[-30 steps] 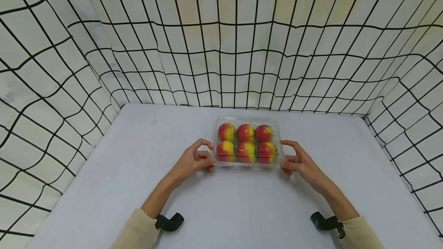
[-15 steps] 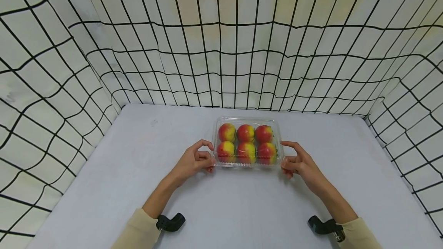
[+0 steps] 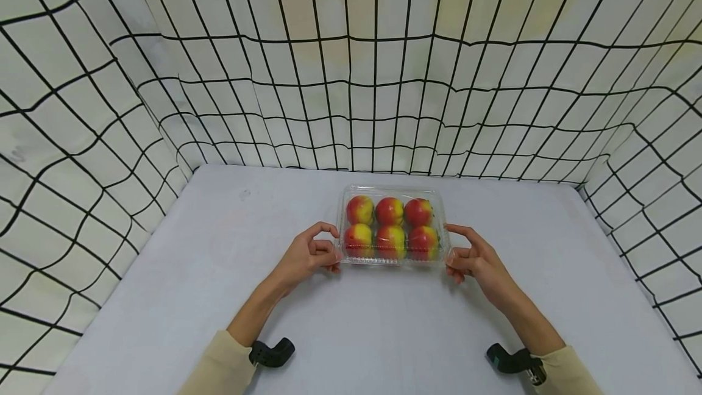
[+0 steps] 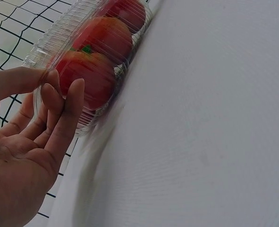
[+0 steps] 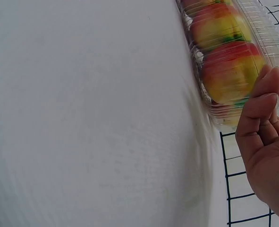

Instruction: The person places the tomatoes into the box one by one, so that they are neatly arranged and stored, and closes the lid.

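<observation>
A clear plastic clamshell box point(image 3: 393, 192) rests on the white table, its lid down over several red-and-yellow apples point(image 3: 390, 241) in two rows. At its left front corner, my left hand point(image 3: 304, 256) pinches the rim between thumb and fingers. My right hand point(image 3: 480, 266) grips the opposite front corner the same way. Up close in the left wrist view, fingers point(image 4: 69, 120) press against the ribbed plastic edge beside an apple point(image 4: 89, 78). The right wrist view has the right fingertips point(image 5: 267, 85) on the box edge near another apple point(image 5: 230, 73). The far side of the box is hidden in both wrist views.
The white table point(image 3: 384, 334) spreads around the box on all sides. Black netting point(image 3: 375, 66) over pale walls encloses its back, left and right. A black wrist-worn device point(image 3: 272, 353) juts inward from the left sleeve, and another black device point(image 3: 510, 359) from the right.
My right wrist has shifted very slightly inward. The box, the apples and both grips stay nearly where they were.
</observation>
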A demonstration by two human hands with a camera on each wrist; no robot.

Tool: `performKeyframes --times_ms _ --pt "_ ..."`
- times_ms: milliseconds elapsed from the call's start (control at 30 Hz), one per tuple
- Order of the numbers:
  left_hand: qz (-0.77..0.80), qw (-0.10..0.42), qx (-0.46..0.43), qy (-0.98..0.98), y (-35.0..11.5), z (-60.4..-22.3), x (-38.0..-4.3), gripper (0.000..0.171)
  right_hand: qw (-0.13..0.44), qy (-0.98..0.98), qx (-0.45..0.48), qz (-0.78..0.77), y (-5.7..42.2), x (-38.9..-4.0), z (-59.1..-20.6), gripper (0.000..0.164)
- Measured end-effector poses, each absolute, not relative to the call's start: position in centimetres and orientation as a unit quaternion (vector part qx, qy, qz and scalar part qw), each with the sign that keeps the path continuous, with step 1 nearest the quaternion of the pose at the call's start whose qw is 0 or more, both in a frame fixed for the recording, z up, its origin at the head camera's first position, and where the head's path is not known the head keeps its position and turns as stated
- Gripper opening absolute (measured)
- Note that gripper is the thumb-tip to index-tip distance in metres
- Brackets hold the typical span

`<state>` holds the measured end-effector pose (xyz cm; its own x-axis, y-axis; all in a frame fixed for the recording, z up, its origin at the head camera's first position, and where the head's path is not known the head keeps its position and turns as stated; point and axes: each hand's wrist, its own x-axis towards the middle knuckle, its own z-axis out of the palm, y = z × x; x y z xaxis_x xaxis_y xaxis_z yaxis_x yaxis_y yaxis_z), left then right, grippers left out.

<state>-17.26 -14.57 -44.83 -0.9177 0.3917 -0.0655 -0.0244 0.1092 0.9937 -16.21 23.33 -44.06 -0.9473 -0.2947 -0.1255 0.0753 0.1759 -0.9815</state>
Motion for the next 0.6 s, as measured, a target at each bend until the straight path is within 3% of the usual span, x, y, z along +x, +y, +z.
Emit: performKeyframes --times_ms 600 --pt "0.667 0.178 0.132 0.711 -14.76 -44.97 -17.35 0.041 0.149 0.744 -0.063 -0.648 23.28 -16.21 -44.13 0.065"
